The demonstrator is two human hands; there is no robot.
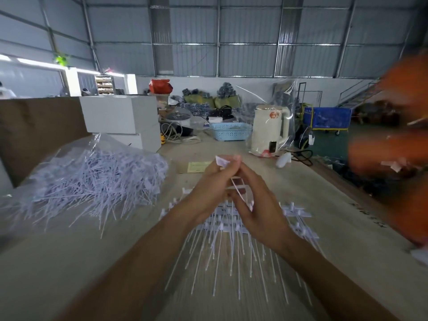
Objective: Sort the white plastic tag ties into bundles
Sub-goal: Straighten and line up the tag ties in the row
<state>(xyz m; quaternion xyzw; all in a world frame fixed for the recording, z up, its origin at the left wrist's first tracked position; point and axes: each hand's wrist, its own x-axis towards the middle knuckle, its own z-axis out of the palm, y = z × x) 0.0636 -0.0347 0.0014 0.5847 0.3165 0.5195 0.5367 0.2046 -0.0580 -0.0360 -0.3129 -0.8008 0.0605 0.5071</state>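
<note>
My left hand [209,193] and right hand [257,205] meet above the middle of the bench [335,205]. Both have fingers curled round a small bundle of tag ties [234,181]; the flat tag heads stand up out of the fingertips, pointing toward the far edge, and the thin tails run down between the palms toward me. The exact count of ties in the grip cannot be read.

Directly beneath both hands lies the sorted row of ties [231,232], heads toward the far edge, tails fanned toward the near edge. Its long axis therefore matches that of the held bundle, so I judge the next move to be a straight lowering with no turn.

The unsorted heap of ties [97,181] lies on a clear plastic bag [76,144] toward the left edge, nearer my left hand; that hand is the shorter reach for the next pick.

A white kettle [271,128] and a blue basket [229,130] stand near the far edge.
</note>
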